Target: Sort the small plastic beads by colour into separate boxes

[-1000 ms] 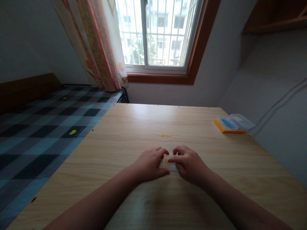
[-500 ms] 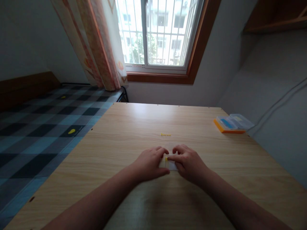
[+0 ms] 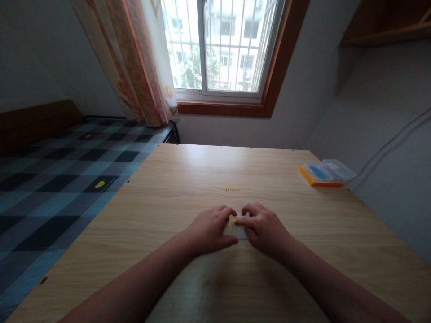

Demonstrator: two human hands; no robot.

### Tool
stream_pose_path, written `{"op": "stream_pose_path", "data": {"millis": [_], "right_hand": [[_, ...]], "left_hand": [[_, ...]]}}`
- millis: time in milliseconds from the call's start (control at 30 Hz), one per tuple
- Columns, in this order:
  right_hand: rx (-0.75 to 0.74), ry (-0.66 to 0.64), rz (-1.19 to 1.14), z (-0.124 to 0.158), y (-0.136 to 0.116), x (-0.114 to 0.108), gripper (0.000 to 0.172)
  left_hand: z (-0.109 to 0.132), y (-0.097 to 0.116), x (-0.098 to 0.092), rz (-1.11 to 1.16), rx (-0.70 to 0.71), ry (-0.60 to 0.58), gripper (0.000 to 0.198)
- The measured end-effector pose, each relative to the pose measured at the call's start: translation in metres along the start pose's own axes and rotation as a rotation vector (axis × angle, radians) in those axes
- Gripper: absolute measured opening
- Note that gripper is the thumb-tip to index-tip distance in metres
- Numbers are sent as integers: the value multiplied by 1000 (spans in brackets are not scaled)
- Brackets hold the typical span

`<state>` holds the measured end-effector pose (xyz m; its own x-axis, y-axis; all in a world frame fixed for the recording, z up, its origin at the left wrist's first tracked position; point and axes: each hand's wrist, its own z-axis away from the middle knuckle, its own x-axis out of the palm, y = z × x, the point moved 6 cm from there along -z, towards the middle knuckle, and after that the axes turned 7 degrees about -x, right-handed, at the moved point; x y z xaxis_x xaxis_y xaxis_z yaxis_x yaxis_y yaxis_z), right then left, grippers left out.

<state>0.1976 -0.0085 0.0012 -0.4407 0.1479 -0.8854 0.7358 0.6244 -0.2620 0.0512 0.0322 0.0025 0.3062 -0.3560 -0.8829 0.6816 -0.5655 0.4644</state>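
Observation:
Both of my hands rest on the wooden table [image 3: 303, 251], close together near its middle. Between them lies a small clear plastic piece [image 3: 239, 231] with a tiny yellow bit [image 3: 233, 222] at its left end. My left hand [image 3: 209, 229] curls around the left side of that piece, thumb under it. The fingers of my right hand [image 3: 264, 228] pinch at its top edge beside the yellow bit. A short row of small yellow bits [image 3: 232, 189] lies on the table a little beyond my hands.
A clear-lidded box with an orange base [image 3: 325, 173] sits at the table's far right edge near the wall. A bed with a checked cover [image 3: 60, 179] runs along the left. Window and curtain stand behind the table.
My hands have stayed on the small clear piece with hardly any movement; the view has only shifted slightly.

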Motion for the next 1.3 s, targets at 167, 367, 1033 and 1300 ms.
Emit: {"op": "stream_pose_path", "data": {"millis": [167, 367, 1033, 1300], "right_hand": [[6, -13, -5, -1, 0, 0, 28], [7, -13, -5, -1, -1, -2, 27], [-8, 10, -13, 0, -1, -2, 30], [0, -8, -10, -1, -1, 0, 29]], "left_hand": [[0, -1, 2, -6, 9, 17, 54], [0, -1, 2, -3, 11, 16, 53], [0, 0, 0, -10, -4, -7, 53], [0, 1, 0, -8, -9, -9, 53]]}}
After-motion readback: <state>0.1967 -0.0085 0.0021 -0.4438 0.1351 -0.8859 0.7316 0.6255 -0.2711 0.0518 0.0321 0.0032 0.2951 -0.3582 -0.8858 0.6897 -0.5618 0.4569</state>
